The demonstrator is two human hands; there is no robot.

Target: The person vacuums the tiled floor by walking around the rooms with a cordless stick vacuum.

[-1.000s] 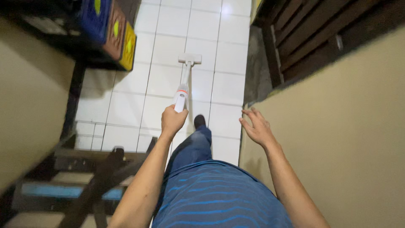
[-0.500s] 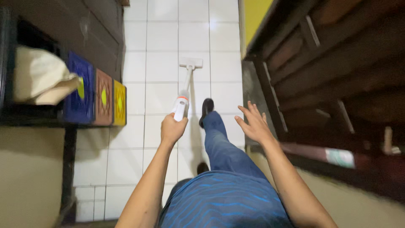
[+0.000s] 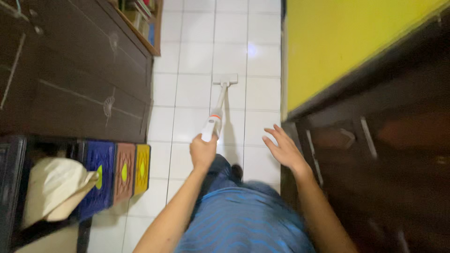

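My left hand [image 3: 203, 152] grips the handle of a white stick vacuum cleaner [image 3: 213, 122]. Its tube runs forward over the white tiled floor [image 3: 197, 61] to a flat white floor head [image 3: 225, 79]. My right hand [image 3: 282, 148] hovers empty with fingers spread, to the right of the vacuum and close to a dark wooden door [image 3: 375, 154]. My blue striped shirt and dark trousers fill the bottom of the view.
A dark wooden cabinet [image 3: 79, 79] lines the left side of the narrow tiled passage. Below it stand blue, brown and yellow patterned boxes [image 3: 123, 171] and a cream cloth bag [image 3: 54, 189]. A yellow wall [image 3: 347, 42] rises on the right.
I have walked forward along the passage; the cabinet and coloured boxes slid back on the left, the yellow wall came into view. My left hand keeps the vacuum, its head further ahead.
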